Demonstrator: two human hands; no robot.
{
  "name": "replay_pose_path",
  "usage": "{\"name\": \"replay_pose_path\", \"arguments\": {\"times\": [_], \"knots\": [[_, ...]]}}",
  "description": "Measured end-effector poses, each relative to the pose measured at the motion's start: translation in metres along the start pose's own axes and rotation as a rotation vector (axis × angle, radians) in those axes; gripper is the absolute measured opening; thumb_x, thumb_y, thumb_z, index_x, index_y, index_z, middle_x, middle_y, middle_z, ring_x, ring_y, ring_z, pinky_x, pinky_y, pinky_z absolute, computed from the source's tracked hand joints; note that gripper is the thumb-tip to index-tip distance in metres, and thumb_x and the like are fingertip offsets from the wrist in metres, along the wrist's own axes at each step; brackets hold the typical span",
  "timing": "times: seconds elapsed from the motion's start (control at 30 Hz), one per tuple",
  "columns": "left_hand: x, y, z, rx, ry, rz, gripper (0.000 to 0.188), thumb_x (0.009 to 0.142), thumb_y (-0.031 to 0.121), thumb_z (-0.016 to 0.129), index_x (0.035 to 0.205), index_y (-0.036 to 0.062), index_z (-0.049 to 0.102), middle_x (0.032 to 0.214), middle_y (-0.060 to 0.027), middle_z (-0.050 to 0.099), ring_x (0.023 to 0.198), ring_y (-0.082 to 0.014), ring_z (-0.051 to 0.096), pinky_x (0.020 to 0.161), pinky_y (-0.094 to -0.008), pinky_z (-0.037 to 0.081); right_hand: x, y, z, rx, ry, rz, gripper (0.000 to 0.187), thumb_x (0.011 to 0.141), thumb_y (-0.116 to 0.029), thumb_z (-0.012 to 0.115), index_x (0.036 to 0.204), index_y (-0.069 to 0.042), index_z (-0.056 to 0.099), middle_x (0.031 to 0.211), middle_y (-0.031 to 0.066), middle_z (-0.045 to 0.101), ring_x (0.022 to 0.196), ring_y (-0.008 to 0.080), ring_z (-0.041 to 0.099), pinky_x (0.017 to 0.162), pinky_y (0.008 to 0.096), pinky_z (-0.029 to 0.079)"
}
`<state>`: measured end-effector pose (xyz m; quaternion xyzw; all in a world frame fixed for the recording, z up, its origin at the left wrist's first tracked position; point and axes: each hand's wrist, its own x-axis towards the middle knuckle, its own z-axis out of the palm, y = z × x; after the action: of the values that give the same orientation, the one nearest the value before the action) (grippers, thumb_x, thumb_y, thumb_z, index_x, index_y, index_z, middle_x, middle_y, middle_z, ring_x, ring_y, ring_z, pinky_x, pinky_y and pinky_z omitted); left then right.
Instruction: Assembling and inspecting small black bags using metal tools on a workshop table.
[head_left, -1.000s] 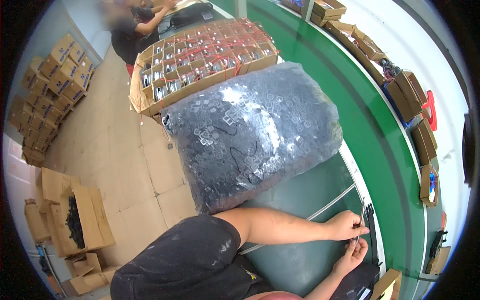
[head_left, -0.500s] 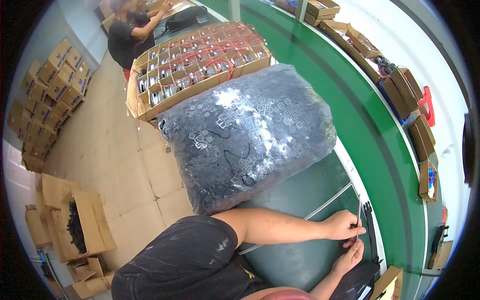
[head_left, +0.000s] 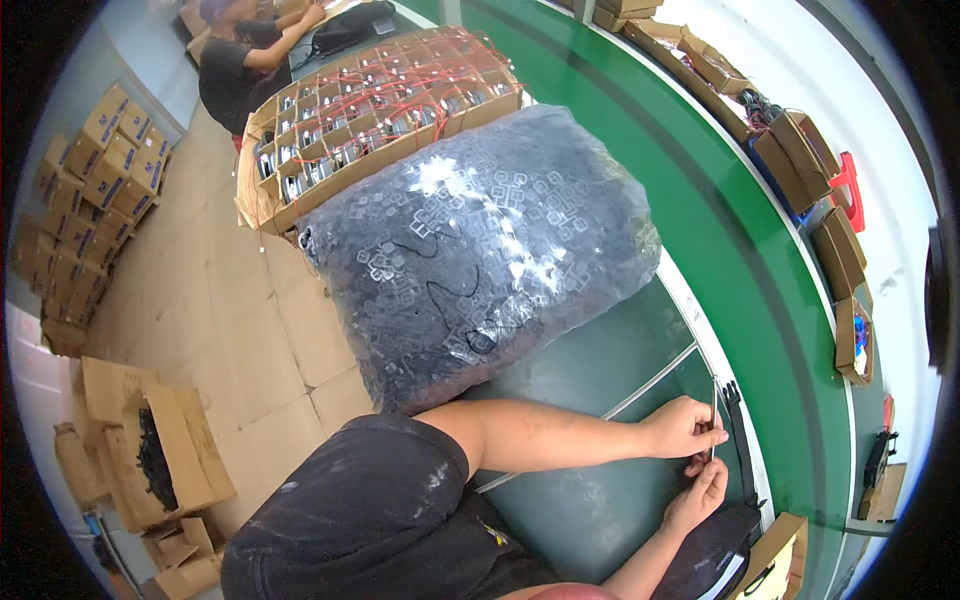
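My left hand (head_left: pixel 684 428) reaches across from the left, its fingers closed on a thin metal rod (head_left: pixel 714 402) that stands nearly upright in the picture. Just below it, my right hand (head_left: pixel 697 492) is closed, fingertips pinched together close to the rod's lower end. What those right fingers grip is too small to make out. Beside the hands, a black strap (head_left: pixel 741 440) with buckle-like ends runs along the table edge. A black fabric bag (head_left: pixel 705 556) with a pale label lies next to my right forearm.
A large clear bag of black parts (head_left: pixel 480 260) rests on the dark green table (head_left: pixel 560 520). Beyond it stands a divided carton (head_left: pixel 360 165) of round metal parts with red wires. A person (head_left: pixel 240 65) works at the far left. Open cartons (head_left: pixel 790 165) line the right side.
The whole view has shifted slightly, so the table and cartons sit a little higher and further left. Both hands keep nearly the same pose around the rod.
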<state>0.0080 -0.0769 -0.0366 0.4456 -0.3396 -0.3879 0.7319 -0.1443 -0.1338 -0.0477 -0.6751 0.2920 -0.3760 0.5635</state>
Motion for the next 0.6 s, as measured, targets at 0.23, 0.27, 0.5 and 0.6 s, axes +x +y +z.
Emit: {"name": "replay_pose_path", "arguments": {"times": [0.23,0.27,0.5,0.6], "knots": [[-0.001,0.002,-0.002,0.198,-0.069,0.053,0.024,0.085,0.023,0.069,0.074,0.0018,0.065,0.061,-0.0097,0.065,0.054,-0.0151,0.064,0.051,-0.0283,0.047,-0.002,0.003,-0.001,-0.1,0.031,-0.022,0.023,0.1,-0.021,0.053,0.096,0.001,0.058,0.077,0.0013,0.054,0.069,0.0082,0.046,0.063,0.022,0.036],[-0.002,0.003,-0.002,0.191,-0.092,0.022,0.023,0.085,0.022,0.069,0.074,0.0021,0.065,0.061,-0.0096,0.065,0.053,-0.0155,0.063,0.051,-0.0291,0.047,0.0,0.003,-0.004,-0.108,-0.03,-0.044,0.022,0.1,-0.02,0.051,0.095,0.001,0.058,0.077,0.0012,0.053,0.068,0.0081,0.045,0.064,0.0213,0.036],[0.0,0.001,-0.001,0.281,-0.059,0.098,0.022,0.081,0.023,0.072,0.073,0.0037,0.065,0.062,-0.0094,0.064,0.053,-0.0185,0.061,0.051,-0.0319,0.046,-0.002,0.004,-0.005,-0.064,-0.036,-0.003,0.02,0.099,-0.019,0.054,0.095,0.0,0.058,0.08,0.0018,0.056,0.07,0.0079,0.047,0.063,0.0205,0.036],[0.0,-0.001,-0.003,0.324,-0.067,0.148,0.024,0.08,0.025,0.072,0.072,0.0036,0.065,0.061,-0.01,0.062,0.054,-0.0204,0.061,0.05,-0.0331,0.045,-0.003,0.005,0.0,-0.075,0.088,-0.018,0.012,0.093,-0.01,0.063,0.095,0.001,0.057,0.084,0.0001,0.055,0.075,0.0084,0.051,0.072,0.0217,0.045]]}}
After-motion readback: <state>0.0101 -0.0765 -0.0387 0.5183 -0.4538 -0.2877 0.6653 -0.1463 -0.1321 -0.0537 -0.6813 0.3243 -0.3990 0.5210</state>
